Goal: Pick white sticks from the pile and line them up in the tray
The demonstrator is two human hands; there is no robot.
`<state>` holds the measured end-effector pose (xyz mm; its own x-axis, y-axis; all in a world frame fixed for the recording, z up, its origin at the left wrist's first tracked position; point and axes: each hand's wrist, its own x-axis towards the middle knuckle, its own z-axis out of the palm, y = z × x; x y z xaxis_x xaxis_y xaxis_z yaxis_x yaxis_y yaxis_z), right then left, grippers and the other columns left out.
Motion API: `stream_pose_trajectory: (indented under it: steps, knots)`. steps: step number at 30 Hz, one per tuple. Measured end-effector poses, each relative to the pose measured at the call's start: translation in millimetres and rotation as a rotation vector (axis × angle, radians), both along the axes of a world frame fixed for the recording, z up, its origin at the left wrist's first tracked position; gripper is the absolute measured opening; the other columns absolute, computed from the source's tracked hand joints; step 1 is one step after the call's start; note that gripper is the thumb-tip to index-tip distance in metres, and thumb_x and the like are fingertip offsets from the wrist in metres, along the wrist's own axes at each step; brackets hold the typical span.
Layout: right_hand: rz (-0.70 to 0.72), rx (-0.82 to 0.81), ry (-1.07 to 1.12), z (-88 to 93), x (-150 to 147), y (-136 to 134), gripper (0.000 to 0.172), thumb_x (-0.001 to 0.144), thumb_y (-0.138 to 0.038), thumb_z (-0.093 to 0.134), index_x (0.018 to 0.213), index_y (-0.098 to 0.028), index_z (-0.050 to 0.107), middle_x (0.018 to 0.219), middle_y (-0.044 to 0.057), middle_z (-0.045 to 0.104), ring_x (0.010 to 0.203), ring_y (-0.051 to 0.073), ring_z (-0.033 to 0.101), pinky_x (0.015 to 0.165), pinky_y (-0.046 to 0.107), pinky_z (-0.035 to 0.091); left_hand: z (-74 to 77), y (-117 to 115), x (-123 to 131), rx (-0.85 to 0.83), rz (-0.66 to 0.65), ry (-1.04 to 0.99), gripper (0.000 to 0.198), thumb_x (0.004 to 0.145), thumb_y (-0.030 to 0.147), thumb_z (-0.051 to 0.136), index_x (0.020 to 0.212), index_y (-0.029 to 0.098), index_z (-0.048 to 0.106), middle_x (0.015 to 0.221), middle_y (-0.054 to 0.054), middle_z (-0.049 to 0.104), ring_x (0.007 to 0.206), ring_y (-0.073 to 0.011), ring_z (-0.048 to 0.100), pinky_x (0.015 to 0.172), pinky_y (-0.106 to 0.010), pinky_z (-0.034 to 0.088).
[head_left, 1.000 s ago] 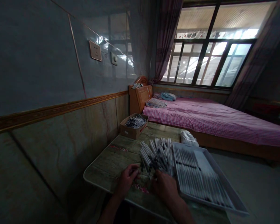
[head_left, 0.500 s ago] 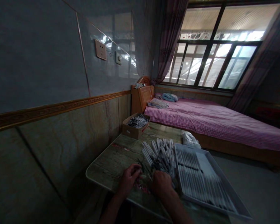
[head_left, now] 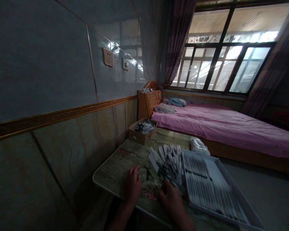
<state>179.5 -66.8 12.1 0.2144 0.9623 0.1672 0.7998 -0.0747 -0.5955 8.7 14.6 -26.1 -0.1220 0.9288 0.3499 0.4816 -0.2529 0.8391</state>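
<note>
On the table, a pile of white pen barrels (head_left: 167,157) with dark ends lies just beyond my right hand (head_left: 170,197). The fingers of that hand are bent into a pinch, and whatever sits between them is too dim to make out. My left hand (head_left: 133,185) is near the table's front edge, its fingers curled inward and their grip hidden by the back of the hand. Between the hands and the pile lie several thin dark pieces (head_left: 148,173). A pale shallow tray (head_left: 225,163) to the right holds rows of white pens (head_left: 207,186).
A cardboard box (head_left: 138,138) full of pen parts stands at the table's back left, beside the tiled wall (head_left: 106,128). A white plastic bag (head_left: 198,146) lies behind the tray. Past the table (head_left: 110,170) is a bed with a pink checked cover (head_left: 202,123).
My left hand has turned and curled, showing more of its back. My right hand has drawn slightly back from the pile toward me. The view has shifted a little.
</note>
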Motion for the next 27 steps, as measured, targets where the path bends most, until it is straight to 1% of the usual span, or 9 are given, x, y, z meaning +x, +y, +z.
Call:
stream_pose_trajectory:
  steps: [4,8,10,12,15,18,20,24,27]
  knots:
    - [-0.066,0.15,0.144,-20.0,-0.2,-3.7,0.012,0.076,-0.027,0.05,0.065,-0.023,0.049,0.054,-0.004,0.053,0.05,0.014,0.053,0.05,0.022,0.029,3.7,-2.3,13.0,-0.073,-0.092,0.182,0.054,0.077,-0.001,0.043,0.122,0.021,0.062,0.138,-0.01,0.059,0.132,-0.0217,0.051,0.112,-0.039,0.038]
    - [-0.072,0.212,0.255,-24.7,1.5,-6.5,0.015,0.077,-0.034,0.05,0.066,-0.024,0.048,0.053,-0.005,0.051,0.049,0.014,0.051,0.05,0.023,0.032,8.4,0.1,15.5,-0.081,-0.194,0.17,0.049,0.078,0.002,0.043,0.117,0.022,0.065,0.13,-0.009,0.065,0.125,-0.0208,0.056,0.109,-0.037,0.04]
    - [-0.066,0.212,0.274,-23.3,1.8,-7.8,0.016,0.077,-0.036,0.049,0.067,-0.025,0.048,0.054,-0.005,0.051,0.051,0.014,0.051,0.051,0.023,0.034,9.3,3.7,11.5,-0.057,-0.158,0.113,0.047,0.079,0.003,0.042,0.116,0.021,0.065,0.125,-0.01,0.068,0.121,-0.0211,0.059,0.108,-0.038,0.041]
    - [-0.068,0.207,0.285,-21.6,1.6,-8.5,0.017,0.078,-0.038,0.048,0.068,-0.025,0.048,0.056,-0.004,0.052,0.052,0.015,0.052,0.052,0.023,0.035,9.4,7.9,6.6,-0.037,-0.052,0.075,0.045,0.082,0.005,0.041,0.118,0.02,0.064,0.124,-0.01,0.068,0.12,-0.0216,0.059,0.107,-0.038,0.041]
    - [-0.079,0.207,0.306,-20.2,1.2,-8.4,0.018,0.077,-0.04,0.048,0.067,-0.025,0.048,0.056,-0.003,0.053,0.053,0.015,0.053,0.052,0.023,0.036,9.4,12.4,3.5,-0.044,0.04,0.127,0.041,0.087,0.014,0.044,0.123,0.018,0.061,0.13,-0.013,0.065,0.124,-0.0246,0.057,0.107,-0.04,0.041]
    - [-0.074,0.211,0.331,-19.6,1.4,-8.3,0.017,0.077,-0.038,0.048,0.067,-0.025,0.049,0.056,-0.003,0.053,0.053,0.015,0.053,0.052,0.024,0.037,9.5,11.8,10.8,-0.07,-0.057,0.26,0.042,0.089,0.024,0.047,0.129,0.016,0.058,0.134,-0.016,0.063,0.128,-0.0277,0.054,0.107,-0.043,0.039]
    - [-0.071,0.211,0.348,-19.1,1.8,-8.5,0.016,0.077,-0.036,0.047,0.067,-0.024,0.05,0.057,-0.003,0.054,0.054,0.016,0.054,0.053,0.024,0.038,9.0,9.5,20.5,-0.078,-0.148,0.283,0.046,0.09,0.027,0.046,0.134,0.014,0.054,0.137,-0.017,0.061,0.13,-0.0276,0.052,0.108,-0.042,0.038]
    - [-0.088,0.235,0.388,-17.2,2.7,-9.1,0.016,0.078,-0.035,0.046,0.069,-0.024,0.052,0.06,-0.001,0.058,0.057,0.017,0.056,0.054,0.024,0.041,6.3,7.5,39.3,-0.06,-0.26,0.185,0.052,0.089,0.026,0.046,0.14,0.015,0.048,0.145,-0.016,0.054,0.135,-0.0246,0.048,0.111,-0.039,0.036]
    - [-0.093,0.244,0.43,-15.3,3.5,-9.8,0.017,0.078,-0.035,0.047,0.069,-0.023,0.055,0.06,-0.001,0.06,0.057,0.017,0.058,0.054,0.024,0.042,5.0,13.8,45.9,-0.064,-0.26,0.041,0.049,0.09,0.025,0.044,0.139,0.018,0.049,0.146,-0.013,0.054,0.135,-0.0222,0.048,0.11,-0.037,0.038]
